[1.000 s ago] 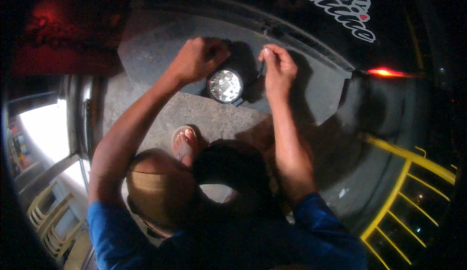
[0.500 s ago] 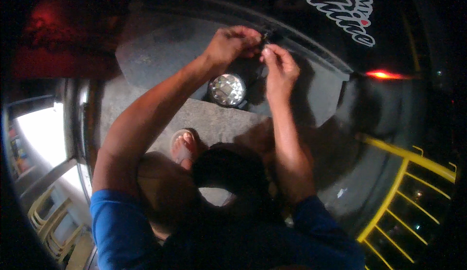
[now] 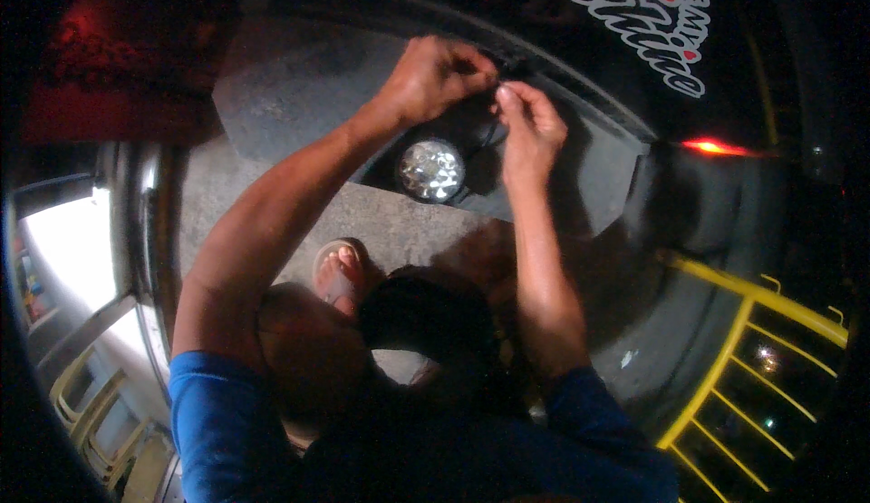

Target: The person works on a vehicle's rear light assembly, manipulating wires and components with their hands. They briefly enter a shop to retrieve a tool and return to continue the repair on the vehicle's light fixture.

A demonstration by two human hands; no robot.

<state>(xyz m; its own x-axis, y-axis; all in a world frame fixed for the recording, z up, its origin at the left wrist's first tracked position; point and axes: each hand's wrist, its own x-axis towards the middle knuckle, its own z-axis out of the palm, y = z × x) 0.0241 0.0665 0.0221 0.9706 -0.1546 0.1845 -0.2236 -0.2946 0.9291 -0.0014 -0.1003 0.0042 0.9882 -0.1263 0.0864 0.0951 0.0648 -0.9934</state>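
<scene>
My left hand [image 3: 438, 77] and my right hand [image 3: 533, 127] meet in front of a dark vehicle panel, fingertips nearly touching. Each is closed in a pinch on a thin dark wire [image 3: 493, 130], which seems to run up from beside a lamp to my fingers; the exact spot they grip is too dark and small to make out. Just below my hands, the round lamp [image 3: 431, 170] with a shiny faceted reflector lies on a dark flat surface, facing up. Neither hand touches the lamp.
Lettering and red hearts mark the dark panel [image 3: 625, 14] above. A red light [image 3: 714, 148] glows at its right. A yellow metal rack [image 3: 716, 385] stands at lower right, pale chairs [image 3: 95, 412] at lower left. My sandalled foot [image 3: 340, 272] rests on concrete [image 3: 263, 208].
Both hands have shifted slightly right and remain pinched together. The lamp appears a little further right and lower, as the whole view has shifted slightly.
</scene>
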